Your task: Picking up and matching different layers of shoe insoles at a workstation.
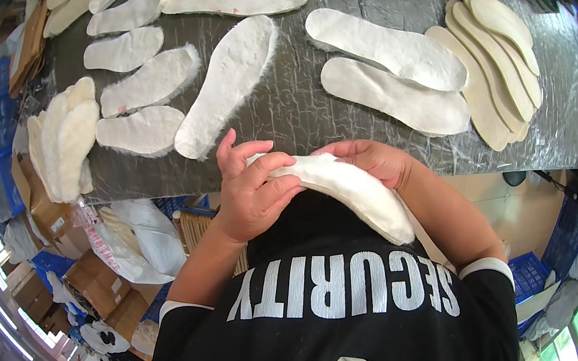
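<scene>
A white fleecy insole (358, 190) is held in front of my chest, just off the near edge of the table, bent into a curve with its fluffy face up. My left hand (252, 189) grips its left end between thumb and fingers, with some fingers raised. My right hand (379, 161) pinches its far edge near the middle; those fingertips are partly hidden behind the fleece. Past my hands, a long fleecy insole (228, 87) lies on the dark table (289, 103). Two white insoles (397, 97) rest side by side to its right.
Fanned cream insoles (493, 69) overlap at the far right. More white insoles (149, 80) spread over the left side, with a fluffy stack (66, 138) at the left edge. Cardboard boxes (97, 283), a white plastic bag (140, 241) and a blue crate (530, 277) stand below table level.
</scene>
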`<state>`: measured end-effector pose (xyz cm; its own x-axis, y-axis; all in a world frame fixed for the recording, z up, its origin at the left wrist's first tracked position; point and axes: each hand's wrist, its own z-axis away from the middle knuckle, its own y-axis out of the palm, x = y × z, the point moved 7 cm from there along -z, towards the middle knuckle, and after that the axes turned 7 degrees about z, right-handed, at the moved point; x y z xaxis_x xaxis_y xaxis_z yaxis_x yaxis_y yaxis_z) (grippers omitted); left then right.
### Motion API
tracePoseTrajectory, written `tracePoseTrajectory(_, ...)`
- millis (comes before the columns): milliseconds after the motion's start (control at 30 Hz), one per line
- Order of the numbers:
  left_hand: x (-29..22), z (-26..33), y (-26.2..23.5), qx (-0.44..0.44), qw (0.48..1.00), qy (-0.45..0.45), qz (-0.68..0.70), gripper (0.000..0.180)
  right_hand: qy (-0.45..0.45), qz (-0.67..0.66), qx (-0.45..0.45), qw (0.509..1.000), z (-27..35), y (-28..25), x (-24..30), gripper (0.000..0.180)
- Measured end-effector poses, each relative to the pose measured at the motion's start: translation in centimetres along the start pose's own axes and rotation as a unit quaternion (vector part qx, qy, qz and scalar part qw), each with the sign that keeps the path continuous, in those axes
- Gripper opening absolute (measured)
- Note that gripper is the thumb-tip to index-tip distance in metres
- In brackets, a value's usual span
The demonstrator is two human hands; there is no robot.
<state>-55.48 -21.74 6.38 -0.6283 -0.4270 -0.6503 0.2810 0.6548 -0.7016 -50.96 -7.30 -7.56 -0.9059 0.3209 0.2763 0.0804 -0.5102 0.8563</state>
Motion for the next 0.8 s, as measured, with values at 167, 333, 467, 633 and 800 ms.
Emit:
tracePoseTrajectory(167,-0.1,0.2,1.1,0.006,1.0,0.007,0.019,0.019,0.004,0.359,-0.096,0.928,0.9,0.5,1.4,0.036)
tracePoseTrajectory(333,0.1,1.0,2.8,0.019,0.999,0.006,0.031,0.02,-0.264,0.633,-0.191,0.703,1.2,4.7,5.0,0.04)
tracePoseTrajectory(467,1.0,2.0,3.4,0.018,0.999,0.006,0.045,0.019,-0.18,0.613,-0.169,0.751,0.2,4.3,4.7,0.031)
tracePoseTrajectory(633,1.2,2.3,3.5,-0.006,0.999,0.01,0.03,0.021,-0.17,0.571,-0.154,0.788,-0.4,3.6,4.5,0.016)
tracePoseTrajectory(800,1.0,2.1,3.4,0.003,1.0,0.015,0.016,0.019,-0.142,0.617,-0.165,0.756,-0.2,4.9,5.1,0.013)
